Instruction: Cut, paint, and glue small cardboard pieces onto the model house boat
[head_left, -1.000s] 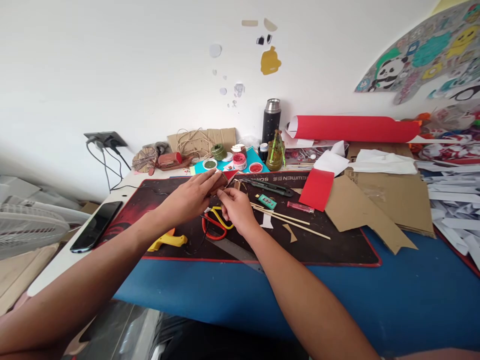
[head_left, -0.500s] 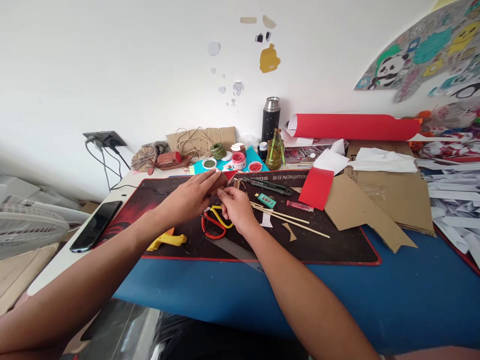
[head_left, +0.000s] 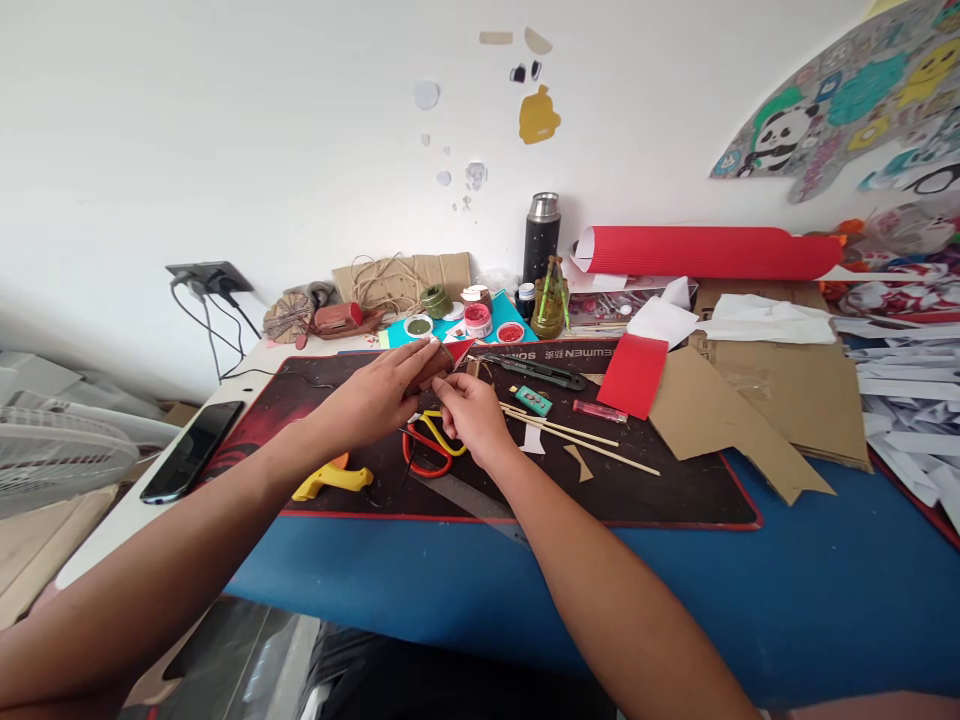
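My left hand is closed round a small brown cardboard piece with a red pointed end, held just above the dark desk mat. The fingers cover most of it. My right hand pinches at the piece's near edge, thumb and forefinger together; I cannot tell whether something smaller is between them. Below the hands lie scissors with red and yellow handles. A yellow tool, partly behind my left forearm, rests on the mat. Just beyond my right hand is a dark utility knife.
Thin wooden sticks, a green lighter-like item and a clear ruler lie on the mat. Paint pots and a black flask stand behind. Red card and cardboard are rightward; a phone is leftward.
Both hands keep their hold on the cardboard piece in nearly the same place. Only very slight shifts of the hands and the camera show.
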